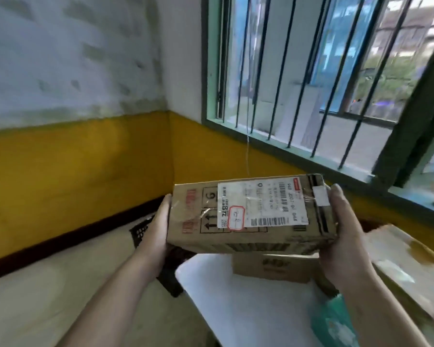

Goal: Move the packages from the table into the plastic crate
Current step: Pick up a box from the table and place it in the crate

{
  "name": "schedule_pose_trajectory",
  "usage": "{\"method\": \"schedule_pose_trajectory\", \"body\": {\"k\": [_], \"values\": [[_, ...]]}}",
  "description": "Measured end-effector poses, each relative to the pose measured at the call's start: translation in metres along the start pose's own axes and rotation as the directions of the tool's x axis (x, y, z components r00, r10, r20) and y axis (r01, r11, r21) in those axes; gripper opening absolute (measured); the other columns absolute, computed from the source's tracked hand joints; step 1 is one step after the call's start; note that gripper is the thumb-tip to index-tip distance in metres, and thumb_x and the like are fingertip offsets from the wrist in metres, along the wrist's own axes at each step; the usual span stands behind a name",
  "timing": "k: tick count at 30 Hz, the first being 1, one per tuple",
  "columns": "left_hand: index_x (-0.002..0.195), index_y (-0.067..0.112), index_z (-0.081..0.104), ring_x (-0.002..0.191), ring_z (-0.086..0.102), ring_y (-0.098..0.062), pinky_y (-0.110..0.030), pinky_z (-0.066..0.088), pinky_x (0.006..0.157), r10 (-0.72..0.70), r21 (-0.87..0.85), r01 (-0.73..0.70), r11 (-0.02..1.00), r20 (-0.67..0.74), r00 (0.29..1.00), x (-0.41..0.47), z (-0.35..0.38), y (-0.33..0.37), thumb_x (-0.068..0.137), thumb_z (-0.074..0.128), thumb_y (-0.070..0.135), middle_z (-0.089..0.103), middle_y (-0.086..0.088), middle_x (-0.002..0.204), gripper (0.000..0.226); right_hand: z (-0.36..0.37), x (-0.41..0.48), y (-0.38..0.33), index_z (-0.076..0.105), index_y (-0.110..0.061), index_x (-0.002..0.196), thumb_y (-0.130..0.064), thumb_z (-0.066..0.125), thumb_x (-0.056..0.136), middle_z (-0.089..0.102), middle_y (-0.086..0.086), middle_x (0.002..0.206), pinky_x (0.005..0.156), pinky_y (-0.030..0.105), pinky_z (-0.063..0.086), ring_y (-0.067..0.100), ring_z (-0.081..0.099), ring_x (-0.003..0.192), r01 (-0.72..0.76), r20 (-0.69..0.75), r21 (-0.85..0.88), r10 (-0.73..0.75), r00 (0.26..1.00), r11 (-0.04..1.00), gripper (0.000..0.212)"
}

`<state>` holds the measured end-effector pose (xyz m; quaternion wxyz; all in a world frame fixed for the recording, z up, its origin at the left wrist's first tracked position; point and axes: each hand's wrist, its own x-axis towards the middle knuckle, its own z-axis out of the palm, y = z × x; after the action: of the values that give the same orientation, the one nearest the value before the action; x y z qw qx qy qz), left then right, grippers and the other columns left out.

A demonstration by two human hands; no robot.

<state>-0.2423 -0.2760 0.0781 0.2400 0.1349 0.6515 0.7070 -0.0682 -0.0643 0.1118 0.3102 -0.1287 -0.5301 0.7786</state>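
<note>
I hold a long cardboard box (248,216) with a white shipping label in the air, one hand at each end. My left hand (156,231) lies against its left end with the fingers underneath. My right hand (341,236) grips the right end, thumb up along the taped edge. Below the box's left end, the black plastic crate (142,230) stands on the floor, mostly hidden by my left arm and the box. On the white table (248,309) a smaller cardboard box (273,269) sits under the held one, and a larger box (411,269) lies at the right.
A teal and white soft package (333,321) lies on the table near its front. The yellow and white wall corner is behind the crate. A barred window runs along the right wall. The floor at the left is pale tile.
</note>
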Motion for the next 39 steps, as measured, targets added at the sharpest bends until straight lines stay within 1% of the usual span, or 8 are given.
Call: {"method": "schedule_pose_trajectory", "body": {"k": [5,10,16,19,22,29,32,39], "values": [[0.106,0.048,0.071,0.116,0.061,-0.018,-0.048,0.039,0.109,-0.067,0.107,0.084,0.991,-0.152,0.986,0.025,-0.128,-0.002,0.088,0.019,0.078,0.072,0.006,0.115,0.064,0.106,0.058,0.076,0.073,-0.031,0.101,-0.048,0.046,0.092,0.075,0.005,0.102,0.059,0.029,0.058,0.024,0.073,0.091,-0.023,0.127,-0.106,0.036,0.991,0.994,0.033],[0.093,0.038,0.078,0.106,0.068,-0.023,-0.043,0.05,0.095,-0.09,-0.069,0.076,0.995,-0.239,0.967,0.058,-0.212,-0.01,0.102,0.029,0.049,0.076,0.0,0.103,0.051,0.178,0.103,0.144,0.063,-0.029,0.123,-0.056,0.05,0.086,0.072,0.008,0.112,0.07,0.036,0.056,0.028,0.069,0.104,-0.14,0.136,-0.203,0.169,0.976,0.969,0.047],[0.093,0.021,0.08,0.1,0.069,-0.029,-0.04,0.053,0.079,-0.166,-0.193,0.107,0.975,-0.321,0.932,0.131,-0.271,-0.045,0.101,0.031,0.038,0.074,-0.014,0.105,0.052,0.217,0.174,0.218,0.071,-0.053,0.064,-0.077,0.041,0.081,0.078,-0.001,0.086,0.06,0.037,0.058,0.024,0.076,0.079,-0.427,0.11,-0.353,0.491,0.864,0.832,0.042],[0.093,0.022,0.079,0.105,0.067,-0.033,-0.045,0.056,0.08,-0.18,-0.202,0.123,0.972,-0.298,0.937,0.183,-0.294,-0.061,0.099,0.029,0.039,0.074,-0.015,0.105,0.054,0.221,0.217,0.263,0.069,-0.055,0.1,-0.072,0.049,0.08,0.076,0.008,0.101,0.062,0.044,0.06,0.029,0.075,0.087,-0.482,0.089,-0.258,0.517,0.851,0.837,0.032],[0.092,0.023,0.079,0.106,0.067,-0.033,-0.048,0.056,0.082,-0.213,-0.171,0.171,0.97,-0.264,0.941,0.246,-0.314,-0.071,0.098,0.024,0.04,0.074,-0.015,0.105,0.057,0.224,0.266,0.311,0.035,-0.046,0.146,-0.043,0.052,0.094,0.072,0.008,0.11,0.061,0.042,0.059,0.029,0.074,0.09,-0.486,0.059,-0.185,0.504,0.862,0.854,0.055],[0.121,0.049,0.063,0.113,0.064,-0.011,-0.042,0.044,0.096,-0.353,0.086,0.357,0.93,-0.062,0.934,0.407,-0.356,-0.069,0.088,0.027,0.077,0.07,0.013,0.119,0.056,0.247,0.376,0.395,0.027,-0.045,0.149,0.0,0.047,0.094,0.054,0.004,0.139,0.079,0.05,0.058,0.032,0.067,0.109,-0.484,0.016,-0.068,0.486,0.874,0.872,0.074],[0.128,0.043,0.058,0.117,0.06,-0.013,-0.043,0.04,0.106,-0.357,0.113,0.364,0.925,-0.074,0.931,0.464,-0.371,-0.082,0.091,0.051,0.051,0.068,0.013,0.123,0.039,0.261,0.41,0.42,0.027,-0.046,0.149,0.0,0.05,0.094,0.056,0.002,0.136,0.075,0.049,0.059,0.032,0.067,0.108,-0.515,-0.083,-0.06,0.51,0.856,0.855,0.076],[0.134,0.029,0.055,0.105,0.068,-0.01,-0.032,0.05,0.082,-0.428,0.091,0.42,0.903,0.091,0.899,0.601,-0.407,-0.122,0.097,0.048,0.03,0.071,0.005,0.12,0.038,0.292,0.477,0.486,0.041,-0.039,0.142,-0.011,0.059,0.094,0.065,0.003,0.127,0.078,0.051,0.059,0.029,0.073,0.096,-0.506,-0.431,-0.056,0.437,0.79,0.86,0.058]]}}
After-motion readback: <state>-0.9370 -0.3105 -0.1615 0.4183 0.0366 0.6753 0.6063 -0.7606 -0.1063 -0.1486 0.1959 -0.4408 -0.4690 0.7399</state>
